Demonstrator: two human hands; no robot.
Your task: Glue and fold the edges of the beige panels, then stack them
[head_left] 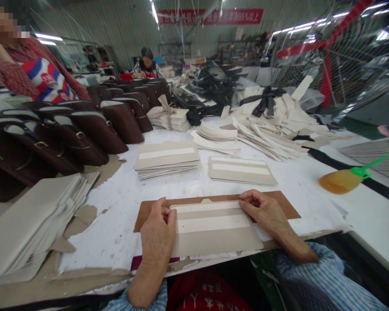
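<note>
Now the grey panel [214,229] lies between left hand [157,235] and right hand [266,211], both curled, pressing its ends.

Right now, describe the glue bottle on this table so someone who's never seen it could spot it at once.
Start at the long white worktable and look to its right side, past the person's right hand and the stacks of grey card panels. There the squeeze bottle lies on its side. It is amber-orange with a bright green nozzle cap, the only vivid colour among grey and white card pieces.
</note>
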